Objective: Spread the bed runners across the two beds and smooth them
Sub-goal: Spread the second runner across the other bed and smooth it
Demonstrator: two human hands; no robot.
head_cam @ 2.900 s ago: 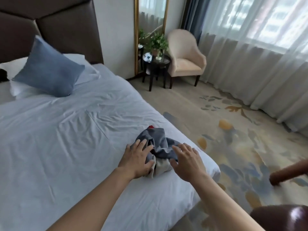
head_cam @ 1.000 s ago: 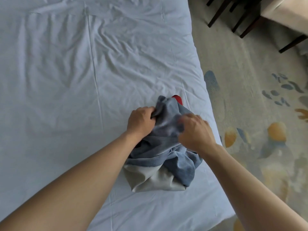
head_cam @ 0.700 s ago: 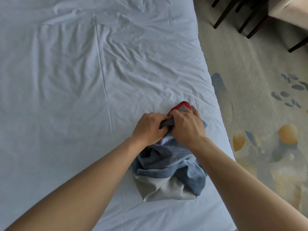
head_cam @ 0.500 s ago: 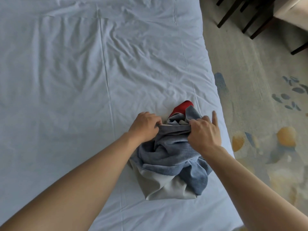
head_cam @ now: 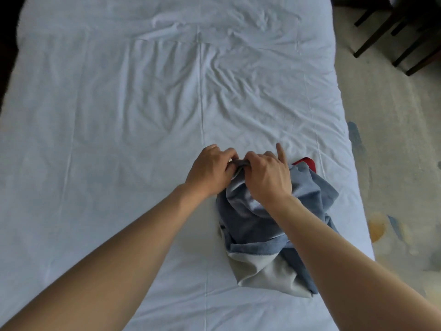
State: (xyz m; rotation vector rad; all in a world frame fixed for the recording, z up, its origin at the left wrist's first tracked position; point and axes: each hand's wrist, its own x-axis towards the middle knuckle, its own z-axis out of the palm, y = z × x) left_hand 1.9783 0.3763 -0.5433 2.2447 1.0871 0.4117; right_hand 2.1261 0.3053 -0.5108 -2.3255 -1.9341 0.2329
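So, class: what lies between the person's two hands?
Head view: a bunched edge of the bed runner, pinched by left hand and right hand.

A white-sheeted bed [head_cam: 143, 115] carrying one bunched bed runner [head_cam: 269, 235]

The sheet is creased, with seam lines running along and across it. The blue-grey runner, with a pale grey underside and a red patch at its far end, lies in a heap near the bed's right edge, toward the near end. Beyond that edge lies a patterned carpet [head_cam: 393, 151], with dark furniture legs [head_cam: 381, 32] standing on it.
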